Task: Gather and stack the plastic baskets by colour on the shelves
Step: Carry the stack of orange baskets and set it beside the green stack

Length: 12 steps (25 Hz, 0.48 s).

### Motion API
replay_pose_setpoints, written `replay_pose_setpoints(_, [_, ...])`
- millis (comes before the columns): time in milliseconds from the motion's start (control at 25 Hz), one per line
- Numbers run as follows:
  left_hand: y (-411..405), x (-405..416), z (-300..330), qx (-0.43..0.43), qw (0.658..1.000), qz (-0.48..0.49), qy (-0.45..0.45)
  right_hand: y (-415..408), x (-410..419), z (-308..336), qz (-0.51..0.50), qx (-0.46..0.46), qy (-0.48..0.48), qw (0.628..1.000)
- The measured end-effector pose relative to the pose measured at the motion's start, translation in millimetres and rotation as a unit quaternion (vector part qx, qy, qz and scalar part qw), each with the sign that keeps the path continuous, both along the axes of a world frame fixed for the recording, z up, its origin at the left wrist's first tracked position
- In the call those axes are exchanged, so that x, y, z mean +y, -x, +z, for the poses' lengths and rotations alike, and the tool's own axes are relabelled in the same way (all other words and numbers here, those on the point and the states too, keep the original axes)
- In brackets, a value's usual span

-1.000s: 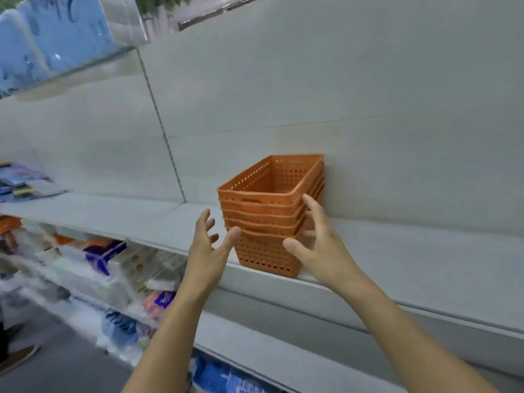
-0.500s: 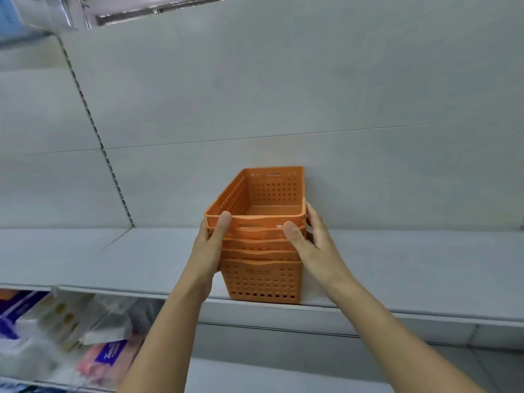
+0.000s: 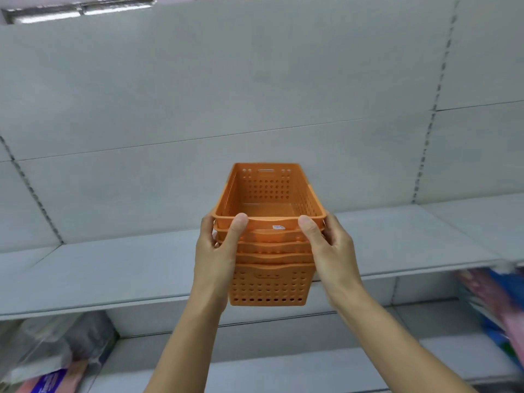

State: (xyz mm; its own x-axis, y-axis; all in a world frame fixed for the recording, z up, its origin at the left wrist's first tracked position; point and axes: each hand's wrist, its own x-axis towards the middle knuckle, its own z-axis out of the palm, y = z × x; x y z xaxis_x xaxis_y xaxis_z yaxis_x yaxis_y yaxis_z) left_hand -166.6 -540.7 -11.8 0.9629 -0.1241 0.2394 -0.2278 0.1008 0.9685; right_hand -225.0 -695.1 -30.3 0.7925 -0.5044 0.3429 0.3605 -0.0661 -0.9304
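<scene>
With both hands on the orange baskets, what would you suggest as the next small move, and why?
Probably carry the orange stack clear of the grey shelf: the left hand and right hand clamp its sides, and its base already overhangs the shelf's front edge.

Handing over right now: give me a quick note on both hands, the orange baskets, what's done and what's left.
Left hand: gripping the left side of the orange basket stack, thumb on the top rim.
Right hand: gripping the right side the same way.
Stack: several nested orange baskets, held at the front edge of the grey shelf; whether it rests on it is unclear.
Done: orange baskets nested.
Left: place this stack; no other colours are in view.
</scene>
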Motion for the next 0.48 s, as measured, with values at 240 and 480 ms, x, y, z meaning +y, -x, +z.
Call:
replay_pose_setpoints(240, [115,-135,-13,-0.011,0.997,-0.071,0.026,134,-119,-7,-0.112,0.000,-0.007,0.994])
replay_pose_setpoints(480, [248,-288,-30,0.018,0.984,-0.166,0.060,285,-260,-18,-0.216,-0.005,-0.008,0.976])
